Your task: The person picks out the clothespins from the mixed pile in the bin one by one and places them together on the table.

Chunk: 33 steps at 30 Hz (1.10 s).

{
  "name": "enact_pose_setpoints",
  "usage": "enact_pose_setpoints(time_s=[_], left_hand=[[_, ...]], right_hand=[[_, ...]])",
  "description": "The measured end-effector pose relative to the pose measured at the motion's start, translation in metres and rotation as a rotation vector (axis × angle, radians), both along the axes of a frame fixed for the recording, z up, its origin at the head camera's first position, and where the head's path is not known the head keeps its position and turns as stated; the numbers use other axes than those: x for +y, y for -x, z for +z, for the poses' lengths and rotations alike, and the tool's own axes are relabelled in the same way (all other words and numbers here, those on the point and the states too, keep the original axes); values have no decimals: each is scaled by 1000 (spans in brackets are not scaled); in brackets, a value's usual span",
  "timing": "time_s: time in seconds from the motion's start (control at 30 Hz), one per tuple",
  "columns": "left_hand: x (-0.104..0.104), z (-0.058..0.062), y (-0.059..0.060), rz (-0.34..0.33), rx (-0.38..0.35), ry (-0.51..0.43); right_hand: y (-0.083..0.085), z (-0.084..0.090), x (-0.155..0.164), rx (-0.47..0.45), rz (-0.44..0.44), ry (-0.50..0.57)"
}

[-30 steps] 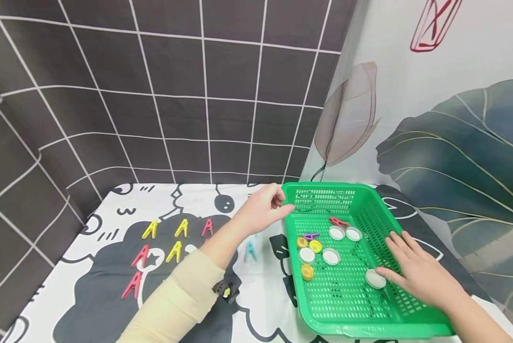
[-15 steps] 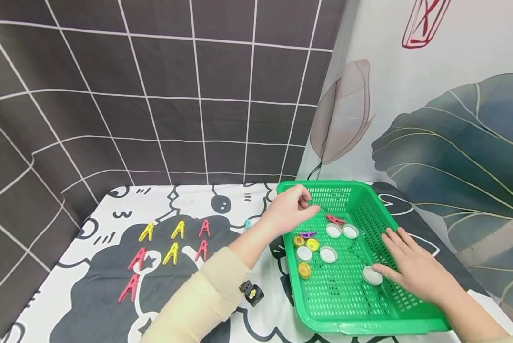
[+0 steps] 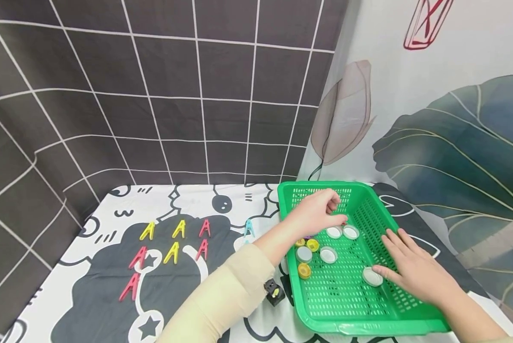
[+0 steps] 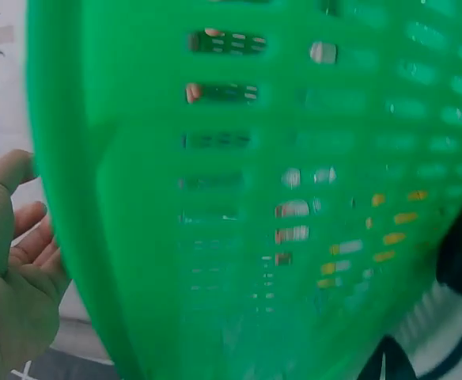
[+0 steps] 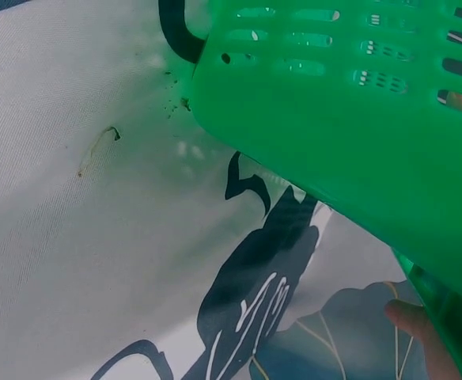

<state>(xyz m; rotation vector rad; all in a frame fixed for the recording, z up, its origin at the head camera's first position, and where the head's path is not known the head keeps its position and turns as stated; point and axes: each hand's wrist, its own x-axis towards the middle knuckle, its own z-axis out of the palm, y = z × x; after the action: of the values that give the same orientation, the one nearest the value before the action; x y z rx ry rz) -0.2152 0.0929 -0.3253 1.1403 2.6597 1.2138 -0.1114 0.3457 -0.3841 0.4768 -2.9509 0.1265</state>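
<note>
Green perforated plastic basket point(image 3: 385, 309) holds both hands: left hand point(image 3: 318, 214), fingers curled, grip unclear, at 11 o'clock; right hand point(image 3: 415, 269) flat, fingertips touching a white round cap point(image 3: 371, 276).

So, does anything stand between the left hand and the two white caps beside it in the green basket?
Nothing visible does. The left hand hangs inside the green basket, its fingertips close above the two white caps, with only bare mesh between. The right hand lies nearer the front, touching another cap.
</note>
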Motion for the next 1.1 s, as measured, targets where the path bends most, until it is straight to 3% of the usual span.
enact_pose_setpoints(time_s=[0.3, 0.67, 0.9, 1.1], left_hand=[[15, -10, 11, -4, -56, -6], [23, -26, 24, 23, 15, 167], [23, -37, 29, 39, -51, 231], [27, -48, 34, -4, -72, 324]], right_hand=[[0, 1, 0, -26, -13, 1], [0, 1, 1, -20, -11, -12], [1, 0, 0, -13, 0, -12], [0, -2, 1, 24, 11, -19]])
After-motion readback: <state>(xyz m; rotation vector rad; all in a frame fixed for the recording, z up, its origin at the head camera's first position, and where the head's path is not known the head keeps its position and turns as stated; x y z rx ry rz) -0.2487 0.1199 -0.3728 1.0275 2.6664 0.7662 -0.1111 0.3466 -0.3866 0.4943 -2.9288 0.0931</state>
